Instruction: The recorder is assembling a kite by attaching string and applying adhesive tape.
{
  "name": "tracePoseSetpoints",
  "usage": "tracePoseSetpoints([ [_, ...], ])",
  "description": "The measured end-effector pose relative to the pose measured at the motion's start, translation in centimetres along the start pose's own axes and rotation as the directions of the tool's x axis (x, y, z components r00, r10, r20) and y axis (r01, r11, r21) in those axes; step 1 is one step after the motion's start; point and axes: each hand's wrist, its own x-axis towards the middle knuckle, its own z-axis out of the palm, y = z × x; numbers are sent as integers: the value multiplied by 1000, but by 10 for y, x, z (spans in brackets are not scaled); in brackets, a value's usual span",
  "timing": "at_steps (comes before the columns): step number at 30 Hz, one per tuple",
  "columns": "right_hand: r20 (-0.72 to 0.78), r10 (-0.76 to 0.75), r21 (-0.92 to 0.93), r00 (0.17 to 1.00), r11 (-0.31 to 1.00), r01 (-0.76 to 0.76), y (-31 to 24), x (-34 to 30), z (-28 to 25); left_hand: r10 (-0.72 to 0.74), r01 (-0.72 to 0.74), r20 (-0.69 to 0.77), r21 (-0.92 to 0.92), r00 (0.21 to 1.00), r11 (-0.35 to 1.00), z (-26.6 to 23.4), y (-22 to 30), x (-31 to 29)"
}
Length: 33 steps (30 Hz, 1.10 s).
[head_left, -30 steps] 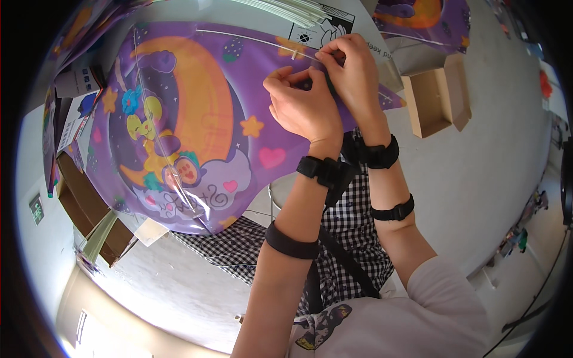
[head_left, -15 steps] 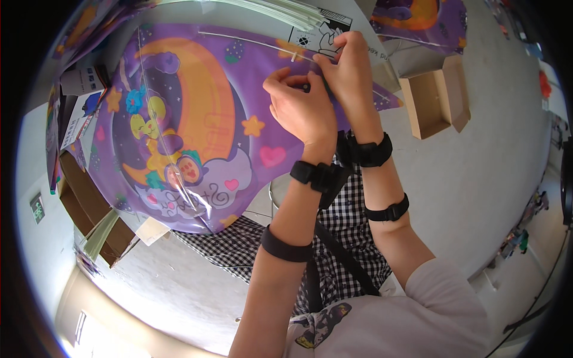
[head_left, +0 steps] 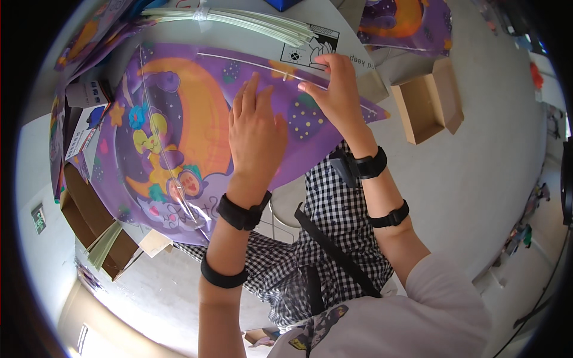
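A purple kite (head_left: 203, 101) printed with an orange moon and a yellow bunny lies spread before me. Along its far edge runs a thin white rod (head_left: 239, 59) with a small pale fitting (head_left: 285, 76) on it. My left hand (head_left: 258, 140) is over the middle of the kite, palm down, fingers stretched out; whether it touches the sheet I cannot tell. Close to the rod's right part, my right hand (head_left: 337, 95) has thumb and forefinger apart, with nothing visible between them. Its other fingers are partly hidden.
A bundle of pale sticks (head_left: 239, 25) lies beyond the kite on the white table. An open cardboard box (head_left: 418, 107) stands to the right, below another purple printed sheet (head_left: 403, 24). At left are a brown box (head_left: 89, 209) with pale sticks (head_left: 104, 244) and stacked packages (head_left: 83, 122).
My left hand has moved left, away from the right hand, and its curled fingers have straightened. The right hand's thumb and forefinger have come off the rod and spread. The view has shifted slightly.
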Motion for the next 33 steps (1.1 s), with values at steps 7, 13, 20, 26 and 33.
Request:
tracePoseSetpoints([
  [7, 10, 131, 99, 991, 986, -132, -3, 12, -6, 324, -355, 220, 118, 920, 927, 13, 1, 12],
  [13, -68, 178, 212, 982, 964, -160, -10, 104, -23, 276, -329, 290, 150, 916, 932, 30, 5, 0],
  [20, 257, 131, 8, 958, 990, -137, -1, 235, -12, 260, -289, 256, 85, 931, 953, 31, 5, -1],
  [26, 342, 304, 152, 889, 916, -371, -31, 236, -19, 160, -157, -16, -300, 987, 941, -28, 31, -3],
  [33, 330, 280, 120, 902, 935, -334, -26, 233, -19, 71, -76, -27, -409, 997, 909, -53, 38, -19],
])
